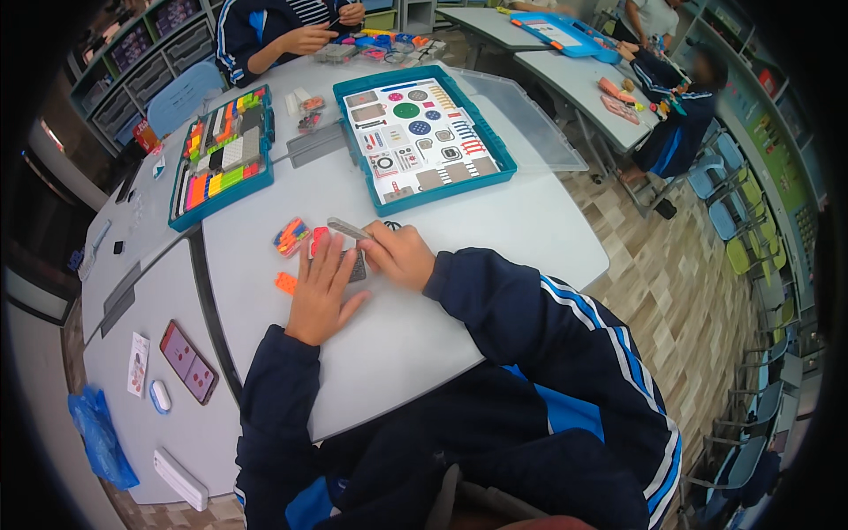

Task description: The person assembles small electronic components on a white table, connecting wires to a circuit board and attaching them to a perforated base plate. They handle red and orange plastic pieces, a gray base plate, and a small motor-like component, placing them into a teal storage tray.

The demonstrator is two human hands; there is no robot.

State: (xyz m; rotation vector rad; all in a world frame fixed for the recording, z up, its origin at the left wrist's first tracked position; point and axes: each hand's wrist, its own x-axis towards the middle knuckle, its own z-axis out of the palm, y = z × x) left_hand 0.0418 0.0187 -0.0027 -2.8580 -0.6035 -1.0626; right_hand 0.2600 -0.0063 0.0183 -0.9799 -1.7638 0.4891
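Observation:
My left hand [320, 290] lies flat on the white table [495, 221], fingers spread, pressing down on a small red-and-grey plate assembly [320, 240]. My right hand [399, 255] is closed around a thin grey strip [346, 229] that points up-left over that assembly. A small multicoloured block [291, 236] sits just left of my left fingertips. An orange piece [285, 283] lies beside my left thumb side.
A teal case with a printed parts sheet [422, 134] and a teal tray of coloured bricks [221, 156] stand farther back. A phone [187, 361] lies at the left. Another person works at the table's far end, others at desks to the right.

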